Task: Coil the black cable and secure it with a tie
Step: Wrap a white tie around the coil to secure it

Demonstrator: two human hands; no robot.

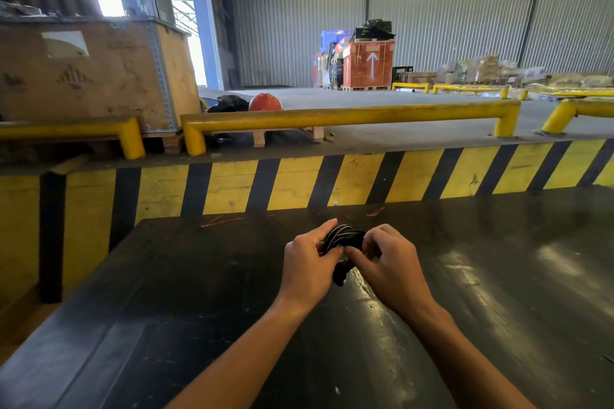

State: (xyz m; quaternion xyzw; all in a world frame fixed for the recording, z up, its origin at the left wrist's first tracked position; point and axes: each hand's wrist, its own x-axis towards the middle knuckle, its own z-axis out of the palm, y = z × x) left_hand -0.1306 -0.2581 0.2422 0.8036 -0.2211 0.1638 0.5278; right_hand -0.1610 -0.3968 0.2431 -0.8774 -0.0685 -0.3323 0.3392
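Observation:
A black cable (345,237) is bunched into a small tight coil just above the dark table (199,276). My left hand (309,266) grips the coil's left side, fingers curled round the loops. My right hand (388,262) pinches the coil's right side with thumb and fingertips pressed in at its middle. A black end of the cable (339,274) hangs down between my palms. Most of the coil is hidden by my fingers. I cannot make out a tie on it.
Thin red wire pieces (226,221) lie on the table's far part. A yellow and black striped wall (332,183) runs behind the table, with yellow guard rails (332,116) above. A large wooden crate (83,73) stands at the back left.

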